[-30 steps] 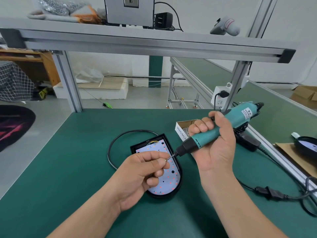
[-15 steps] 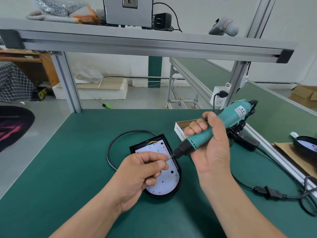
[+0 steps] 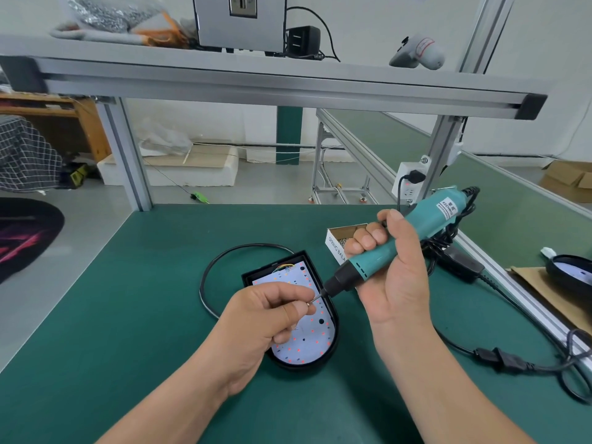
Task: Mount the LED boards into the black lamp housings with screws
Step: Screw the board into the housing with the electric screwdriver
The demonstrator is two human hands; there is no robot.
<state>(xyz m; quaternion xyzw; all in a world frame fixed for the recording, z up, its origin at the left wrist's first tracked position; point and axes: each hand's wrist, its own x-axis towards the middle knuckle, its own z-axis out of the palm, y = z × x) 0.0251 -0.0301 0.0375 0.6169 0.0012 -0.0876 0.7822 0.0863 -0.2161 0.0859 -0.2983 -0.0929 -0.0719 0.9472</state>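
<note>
Within left grip (image 3: 266,318), a screw (image 3: 308,304)

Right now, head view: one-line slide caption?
Left hand pinches screw at tip of screwdriver held by right hand, over LED board.

Green-topped workbench (image 3: 134,315), centre: one black lamp housing (image 3: 301,365), flat, rounded end nearest the person, with a white LED board (image 3: 307,344) dotted red seated inside and a black cable (image 3: 205,283) looping from its far end. Above it, the left hand (image 3: 266,318) pinches a small screw (image 3: 308,304) between thumb and forefinger against the bit of a teal electric screwdriver (image 3: 426,217), which the right hand (image 3: 394,277) grips at a slant. Just behind the right hand stands an open cardboard box (image 3: 334,248); at the far right edge, a second housing (image 3: 573,277) lies on brown cardboard (image 3: 541,299).
</note>
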